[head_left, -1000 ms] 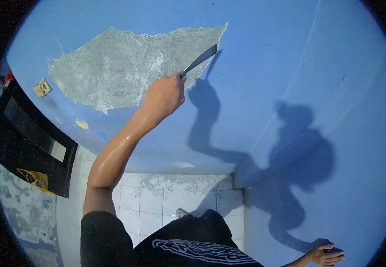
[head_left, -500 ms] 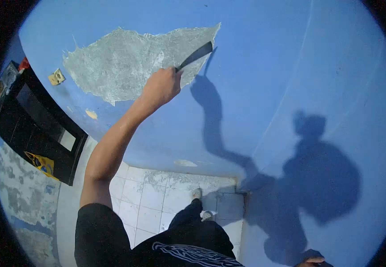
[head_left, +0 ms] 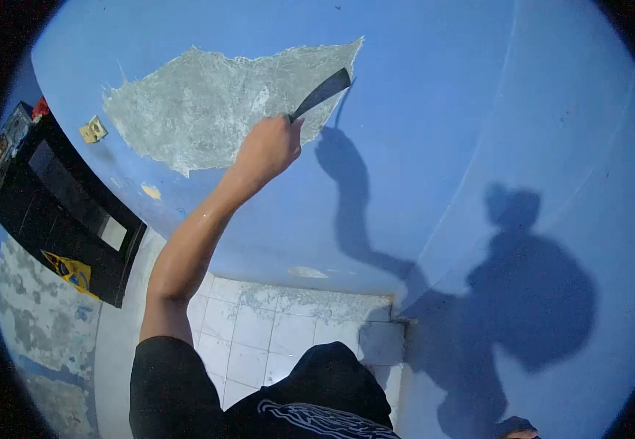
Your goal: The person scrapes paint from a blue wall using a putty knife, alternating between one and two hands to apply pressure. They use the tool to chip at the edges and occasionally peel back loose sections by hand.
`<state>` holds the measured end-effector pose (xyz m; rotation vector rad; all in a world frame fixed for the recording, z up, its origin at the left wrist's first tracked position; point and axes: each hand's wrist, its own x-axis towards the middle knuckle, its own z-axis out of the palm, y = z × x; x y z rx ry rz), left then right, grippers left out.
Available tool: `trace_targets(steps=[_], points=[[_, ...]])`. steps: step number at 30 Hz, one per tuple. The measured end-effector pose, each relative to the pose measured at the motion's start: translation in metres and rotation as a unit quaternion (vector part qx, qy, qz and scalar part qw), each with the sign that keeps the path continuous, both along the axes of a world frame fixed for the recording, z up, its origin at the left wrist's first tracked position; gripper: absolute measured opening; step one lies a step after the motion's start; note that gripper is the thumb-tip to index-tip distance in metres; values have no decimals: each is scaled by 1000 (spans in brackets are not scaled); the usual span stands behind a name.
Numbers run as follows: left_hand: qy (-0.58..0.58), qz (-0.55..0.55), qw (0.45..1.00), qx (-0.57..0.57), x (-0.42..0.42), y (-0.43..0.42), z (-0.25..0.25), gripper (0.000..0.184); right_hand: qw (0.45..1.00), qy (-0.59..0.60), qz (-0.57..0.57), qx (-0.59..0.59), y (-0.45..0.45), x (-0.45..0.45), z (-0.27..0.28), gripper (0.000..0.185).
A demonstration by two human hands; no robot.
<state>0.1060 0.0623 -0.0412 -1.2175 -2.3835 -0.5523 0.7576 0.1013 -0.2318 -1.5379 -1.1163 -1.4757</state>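
My left hand (head_left: 268, 148) is closed around the handle end of a dark, curved, broad-ended blade (head_left: 322, 94). The blade's wide end lies at the right edge of a bare grey patch (head_left: 186, 110) in the blue painted wall (head_left: 420, 139). Ragged paint edges border this patch. At the bottom right, only a sliver of my right hand (head_left: 524, 433) shows beside a dark shape; its fingers are mostly cut off by the frame, so its grip is hidden.
A wall socket (head_left: 93, 130) sits left of the patch. Further left stand a black cabinet (head_left: 61, 197) and a yellow bag (head_left: 69, 269). White floor tiles (head_left: 252, 325) lie below, by a corner. My shadow (head_left: 530, 293) falls across the right-hand wall.
The left hand has shifted very slightly right, its blade staying at the patch's right edge. My view has tilted a little, and the feet seen before are now out of sight.
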Motion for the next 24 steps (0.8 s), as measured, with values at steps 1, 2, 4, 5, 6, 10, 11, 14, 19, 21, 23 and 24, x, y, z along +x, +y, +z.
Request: trace_targets(steps=[1,2,4,5,6,10,11,14,19,21,23,24], points=[[0,3,1000,-1,-2,-4,-2,38,1000,1,0,-7,-1,-2,1,69],[9,-13,1000,4,-6,-7,-4,38,1000,5,-2,-13,-2,-6,1,69],[14,-33,999,13,-5,-7,-1,38,1000,-4,-4,-6,-3,-7,3,69],[1,-37,999,15,-3,-8,0,39,1000,-15,-2,3,0,-5,4,69],[-9,-41,999,15,-3,-7,2,40,1000,-15,-3,4,0,-6,3,69],[-9,-35,999,18,-8,-4,-3,41,1000,-2,-4,-4,0,-9,1,69],[-23,-22,999,19,-5,-8,-7,41,1000,1,-7,1,0,-7,3,69],[-31,-26,999,35,-1,4,-5,42,1000,-2,-2,14,1,-8,4,69],[-30,-36,997,54,-6,-6,-19,42,1000,-7,-5,8,0,-3,3,68],[-21,-54,995,82,-7,-2,-20,43,1000,-8,-6,17,0,-5,0,68],[-17,-62,993,95,-13,12,-33,44,1000,-14,-3,13,0,-4,2,67],[-9,-75,991,107,-11,19,-31,44,1000,-12,-1,14,1,-5,1,67]])
